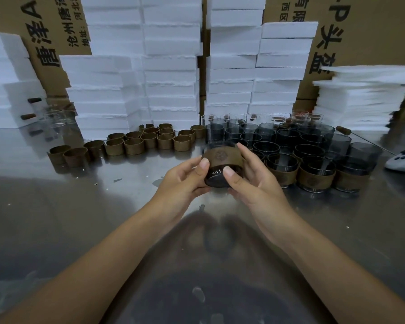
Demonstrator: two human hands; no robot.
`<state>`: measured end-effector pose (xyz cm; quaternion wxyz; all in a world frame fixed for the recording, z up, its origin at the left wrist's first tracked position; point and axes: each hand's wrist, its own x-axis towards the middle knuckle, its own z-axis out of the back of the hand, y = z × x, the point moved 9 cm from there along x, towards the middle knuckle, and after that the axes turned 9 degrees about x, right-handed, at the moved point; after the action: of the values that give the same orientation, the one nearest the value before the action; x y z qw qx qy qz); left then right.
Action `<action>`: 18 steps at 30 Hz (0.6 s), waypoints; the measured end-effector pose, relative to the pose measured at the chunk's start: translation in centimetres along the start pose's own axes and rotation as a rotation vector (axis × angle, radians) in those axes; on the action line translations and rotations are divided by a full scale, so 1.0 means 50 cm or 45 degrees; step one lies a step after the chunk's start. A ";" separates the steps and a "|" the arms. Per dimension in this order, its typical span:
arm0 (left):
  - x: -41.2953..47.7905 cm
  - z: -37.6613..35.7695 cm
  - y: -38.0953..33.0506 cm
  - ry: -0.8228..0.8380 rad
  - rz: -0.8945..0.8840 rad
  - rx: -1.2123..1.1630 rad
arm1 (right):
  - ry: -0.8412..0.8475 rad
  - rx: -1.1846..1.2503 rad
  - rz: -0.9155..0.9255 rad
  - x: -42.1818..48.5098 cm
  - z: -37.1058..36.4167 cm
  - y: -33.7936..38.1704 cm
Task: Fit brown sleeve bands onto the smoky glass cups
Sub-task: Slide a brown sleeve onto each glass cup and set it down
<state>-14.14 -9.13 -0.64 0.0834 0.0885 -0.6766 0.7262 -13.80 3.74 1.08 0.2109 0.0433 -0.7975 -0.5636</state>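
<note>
While both hands hold it above the middle of the bench (56, 206), the smoky glass cup (216, 181) tilts its base toward the near edge, a brown sleeve band (222, 157) around its wall. The left hand (185, 177) and right hand (251, 181) clamp it, fingers (244, 152) curled round, thumbs on the band's lower rim. Fitting looks nearly done; next, I judge, the band needs seating square before the cup joins the banded cups (316, 176) toward the right edge. Farther back wait loose bands (150, 140) and bare cups (288, 136), before foam blocks (171, 73).

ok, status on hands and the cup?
Left hand and right hand both grip the smoky glass cup, tilted, above the table. Brown sleeve band around it. Nothing blocking; loose bands left, banded cups right.
</note>
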 end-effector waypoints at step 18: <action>0.007 0.037 0.015 -0.165 0.066 0.157 | -0.401 -0.919 0.175 0.001 0.075 0.006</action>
<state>-14.62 -11.04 -1.16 0.0149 0.1228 -0.6366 0.7612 -15.26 7.13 0.34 0.1250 -0.1739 -0.5717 -0.7920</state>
